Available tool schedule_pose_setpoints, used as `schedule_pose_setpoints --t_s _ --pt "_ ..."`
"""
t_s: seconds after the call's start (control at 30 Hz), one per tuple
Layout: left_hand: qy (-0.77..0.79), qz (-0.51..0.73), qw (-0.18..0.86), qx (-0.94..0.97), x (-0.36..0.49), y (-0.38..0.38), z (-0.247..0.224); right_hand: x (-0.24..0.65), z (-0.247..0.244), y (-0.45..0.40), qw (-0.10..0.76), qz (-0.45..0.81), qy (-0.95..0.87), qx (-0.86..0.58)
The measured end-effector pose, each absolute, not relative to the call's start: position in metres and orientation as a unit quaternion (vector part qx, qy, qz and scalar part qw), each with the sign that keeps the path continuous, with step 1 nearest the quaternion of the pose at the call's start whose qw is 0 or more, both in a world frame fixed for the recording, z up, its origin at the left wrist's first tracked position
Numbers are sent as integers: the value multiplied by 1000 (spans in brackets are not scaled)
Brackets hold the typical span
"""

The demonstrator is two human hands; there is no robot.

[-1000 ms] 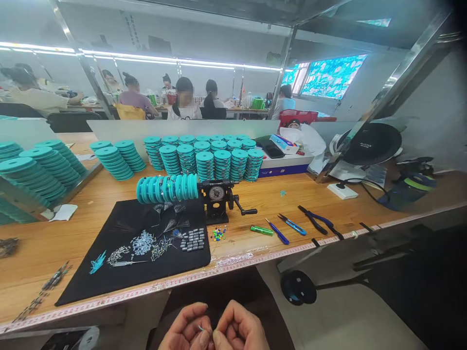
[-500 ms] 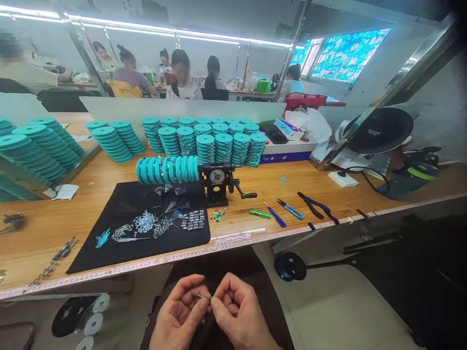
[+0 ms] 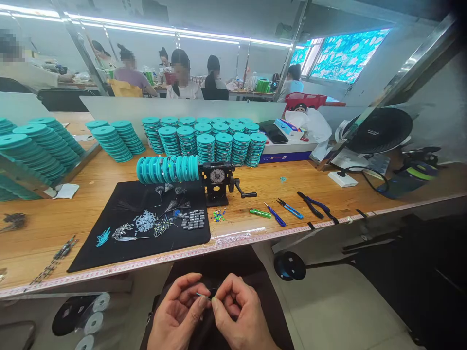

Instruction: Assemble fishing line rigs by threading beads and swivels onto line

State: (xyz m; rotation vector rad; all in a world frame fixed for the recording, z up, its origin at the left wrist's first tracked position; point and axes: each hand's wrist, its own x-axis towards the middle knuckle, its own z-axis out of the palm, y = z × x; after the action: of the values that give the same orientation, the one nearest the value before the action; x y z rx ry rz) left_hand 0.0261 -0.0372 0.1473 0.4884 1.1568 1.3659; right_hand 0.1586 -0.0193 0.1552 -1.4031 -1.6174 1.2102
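Low in the view, in front of the table edge, my left hand (image 3: 180,308) pinches a small thin bluish piece (image 3: 201,295) between thumb and fingers. My right hand (image 3: 239,311) is closed at the piece's right end, thumb against forefinger. The two hands nearly meet above a dark lap. Beyond them a black mat (image 3: 146,248) bears blue-grey beads (image 3: 145,221), grey cylinders (image 3: 194,219), small metal parts (image 3: 122,232) and turquoise slips (image 3: 103,237). Behind the mat, turquoise spools (image 3: 168,169) sit on a black hand-cranked winder (image 3: 217,182).
Stacks of turquoise spools (image 3: 223,146) line the table's back and left. To the right lie a green tube (image 3: 260,213), a blue-handled tool (image 3: 277,216), snips (image 3: 291,209) and pliers (image 3: 315,206). Several people sit beyond the partition (image 3: 120,107).
The hands stay in nearly the same place. My right fingers have shifted slightly, and the thin piece shows a little more between the hands.
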Motion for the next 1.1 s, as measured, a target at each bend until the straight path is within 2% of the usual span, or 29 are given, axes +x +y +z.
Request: schedule_pose_setpoints --t_s 0.17,0.63,1.1 --pt "499 588 604 200 28 -37 149 159 153 -19 333 424 -640 -547" --pt "496 589 603 209 27 -38 146 159 150 -19 326 420 -642 -553" --pt "506 581 601 214 29 -38 149 160 157 -15 349 572 -540 -509"
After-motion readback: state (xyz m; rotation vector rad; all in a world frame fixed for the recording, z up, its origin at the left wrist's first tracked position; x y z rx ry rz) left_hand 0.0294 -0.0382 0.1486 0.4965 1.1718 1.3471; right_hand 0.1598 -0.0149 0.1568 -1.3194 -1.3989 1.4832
